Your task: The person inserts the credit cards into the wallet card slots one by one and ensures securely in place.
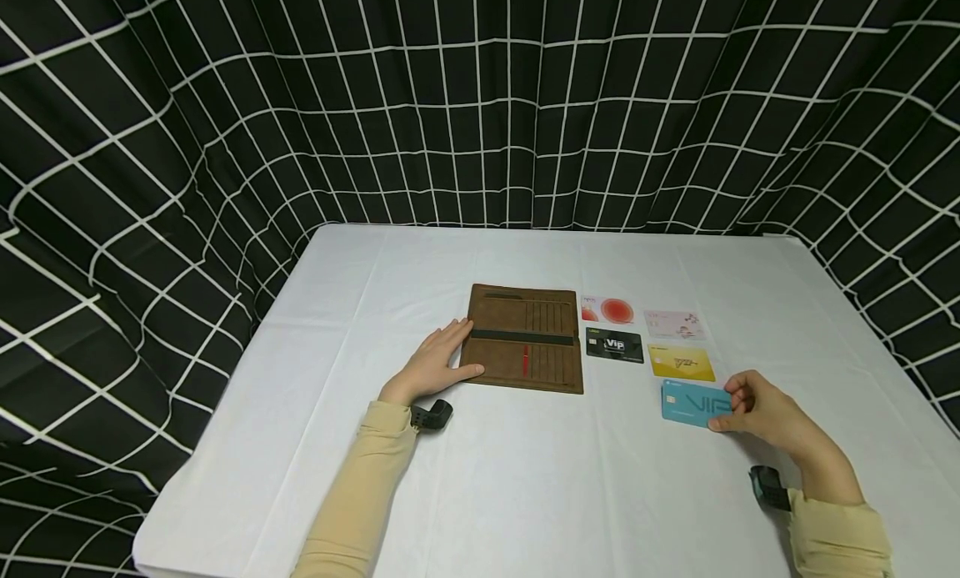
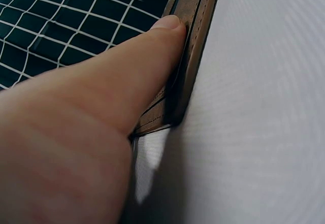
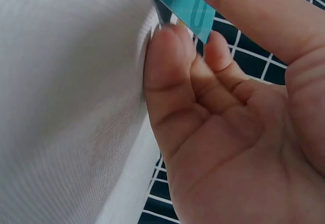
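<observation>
A brown wallet [image 1: 498, 315] lies spread flat on the white table, with a dark band across its middle and card slots on its right side. My left hand [image 1: 431, 365] rests at the wallet's left edge, fingers extended. In the left wrist view its thumb [image 2: 122, 66] presses on the stitched brown edge [image 2: 195, 41]. To the right, my right hand [image 1: 772, 419] pinches the right end of a teal VIP card [image 1: 682, 401] between thumb and fingers. Close up in the right wrist view, the teal card [image 3: 188, 5] is partly hidden behind the thumb.
Between the wallet and the right hand lie a white card with a red circle [image 1: 617, 311], a black VIP card [image 1: 615, 346], a pale pink card [image 1: 675, 324] and a yellow card [image 1: 682, 364]. Black curtains with a white grid [image 1: 450, 128] hang around the table.
</observation>
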{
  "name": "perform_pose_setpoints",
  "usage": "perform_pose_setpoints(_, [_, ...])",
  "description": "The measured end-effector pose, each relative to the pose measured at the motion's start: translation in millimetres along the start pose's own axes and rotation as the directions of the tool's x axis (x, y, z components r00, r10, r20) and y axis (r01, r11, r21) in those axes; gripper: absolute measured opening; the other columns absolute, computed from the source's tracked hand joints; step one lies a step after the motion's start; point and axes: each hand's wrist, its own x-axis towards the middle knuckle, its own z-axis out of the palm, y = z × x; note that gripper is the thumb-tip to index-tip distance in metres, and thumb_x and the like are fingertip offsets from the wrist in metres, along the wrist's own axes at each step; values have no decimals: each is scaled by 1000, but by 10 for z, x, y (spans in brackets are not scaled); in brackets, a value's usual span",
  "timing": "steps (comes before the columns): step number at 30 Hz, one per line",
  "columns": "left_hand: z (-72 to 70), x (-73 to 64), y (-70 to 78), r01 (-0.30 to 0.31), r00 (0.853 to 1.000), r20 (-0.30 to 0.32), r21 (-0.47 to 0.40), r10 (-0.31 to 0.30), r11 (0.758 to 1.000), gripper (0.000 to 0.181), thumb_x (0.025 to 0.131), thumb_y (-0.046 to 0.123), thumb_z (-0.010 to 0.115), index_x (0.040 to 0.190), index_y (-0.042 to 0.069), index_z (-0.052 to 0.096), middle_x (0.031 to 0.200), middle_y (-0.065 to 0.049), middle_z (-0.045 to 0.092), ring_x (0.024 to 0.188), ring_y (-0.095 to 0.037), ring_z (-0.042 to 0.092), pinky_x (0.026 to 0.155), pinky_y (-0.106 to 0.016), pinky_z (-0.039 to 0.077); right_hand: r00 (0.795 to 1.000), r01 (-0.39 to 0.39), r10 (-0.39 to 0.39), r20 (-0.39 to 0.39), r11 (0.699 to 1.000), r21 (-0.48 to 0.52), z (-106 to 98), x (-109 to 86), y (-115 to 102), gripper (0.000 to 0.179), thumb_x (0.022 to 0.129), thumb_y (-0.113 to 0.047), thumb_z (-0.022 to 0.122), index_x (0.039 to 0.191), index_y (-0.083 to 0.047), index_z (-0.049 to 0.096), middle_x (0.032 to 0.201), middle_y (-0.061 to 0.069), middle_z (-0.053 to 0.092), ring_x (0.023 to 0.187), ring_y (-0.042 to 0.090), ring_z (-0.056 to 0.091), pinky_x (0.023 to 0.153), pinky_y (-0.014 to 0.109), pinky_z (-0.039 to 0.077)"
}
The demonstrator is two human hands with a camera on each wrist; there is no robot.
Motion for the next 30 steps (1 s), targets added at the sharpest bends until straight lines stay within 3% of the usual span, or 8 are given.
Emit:
perform_pose_setpoints(6, [0, -5, 3, 0, 1000, -2, 2, 0, 1000, 84, 87, 57, 52, 149, 13, 17, 153, -2, 14, 139, -13, 6, 111, -29, 3, 999, 32, -32, -9, 999, 38, 7, -21, 8, 59, 71, -13, 81, 106, 8, 38, 84, 9, 42, 73, 15, 40, 58, 21, 35])
perform_pose_setpoints(12, [2, -11, 12, 8, 1000, -3, -1, -8, 1000, 84, 87, 56, 53, 149, 12, 18, 153, -2, 14, 139, -12, 6, 111, -27, 2, 995, 101, -102, 1, 988, 115, 5, -48, 20, 56, 80, -7, 72, 120, 10, 37, 81, 9, 45, 66, 9, 42, 53, 22, 39])
perform_pose_setpoints(21, [1, -6, 10, 20, 1000, 11, 0, -20, 1000, 84, 87, 58, 52, 149, 14, 16, 153, -1, 13, 139, -11, 5, 111, -27, 1, 991, 132, -135, 16, 982, 136, -4, -41, 35, 40, 91, -8, 58, 124, 9, 42, 81, 10, 48, 64, 13, 49, 50, 24, 41])
perform_pose_setpoints(30, [8, -2, -3, 18, 1000, 4, -1, -18, 1000, 84, 86, 59, 52, 149, 14, 17, 153, 0, 14, 138, -10, 5, 111, -27, 1, 980, 191, -197, 12, 964, 184, -17, -29, 3, 38, 95, -5, 52, 126, 13, 39, 84, 11, 52, 67, 12, 55, 53, 24, 44])
